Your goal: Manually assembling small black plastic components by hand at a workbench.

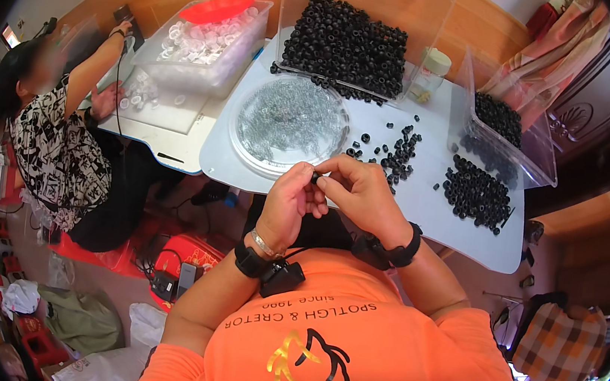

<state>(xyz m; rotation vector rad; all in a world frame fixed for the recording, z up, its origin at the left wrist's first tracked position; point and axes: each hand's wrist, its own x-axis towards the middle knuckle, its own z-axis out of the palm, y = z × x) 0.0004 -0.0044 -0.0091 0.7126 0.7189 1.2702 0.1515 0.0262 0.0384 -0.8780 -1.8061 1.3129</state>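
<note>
Narrowly pinched between your fingertips is a small black part [314,179], held just past the near edge of the round tray; your right hand [367,195] closes thumb and forefinger on it, and your left hand [286,207] meets it from the other side, its lower fingers curled. Your fingers hide most of the part, so you cannot tell from this view whether anything is fitted to it.

As far as progress can be judged, you have this one part in work and many others around you. Just beyond your hands, the round tray [245,155] holds a tangle of fine, shiny pieces. To its right, black ring-shaped parts [402,153] lie scattered on the pale table [422,219], with a denser heap [476,195] farther right. Which of these are finished cannot be told. More black parts fill the large clear bin [423,23] behind the tray and the tilted clear bin [541,163] at right. Well to your left, a co-worker [61,148] sits beside a tub [183,73] of white pieces.
</note>
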